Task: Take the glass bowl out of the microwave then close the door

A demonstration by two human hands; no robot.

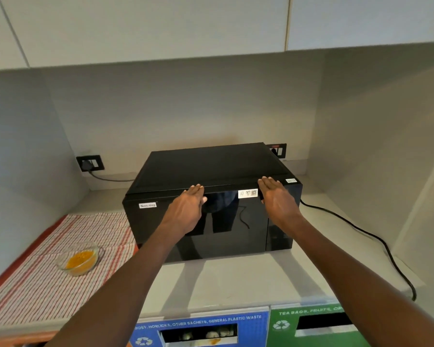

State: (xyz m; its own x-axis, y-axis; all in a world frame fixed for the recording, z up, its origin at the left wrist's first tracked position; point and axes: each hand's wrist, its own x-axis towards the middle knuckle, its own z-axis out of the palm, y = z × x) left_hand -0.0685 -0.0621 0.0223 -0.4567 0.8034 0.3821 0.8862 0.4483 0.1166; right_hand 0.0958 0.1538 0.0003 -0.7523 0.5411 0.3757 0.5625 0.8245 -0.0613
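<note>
A black microwave (211, 169) stands on the grey counter with its glossy door (226, 234) shut flat against the front. The glass bowl (78, 258), holding orange-yellow food, rests on a red-striped cloth (40, 284) to the left of the microwave. My left hand (187, 209) lies flat with fingers together against the upper part of the door, fingertips at its top edge. My right hand (277, 199) presses flat on the upper right of the door, near a white sticker (247, 193). Neither hand holds anything.
A black power cable (376, 240) snakes across the counter on the right. Wall sockets (90, 163) sit behind the microwave, white cabinets (145, 28) hang overhead. Blue (201, 329) and green (311, 324) waste bins stand below the counter's front edge.
</note>
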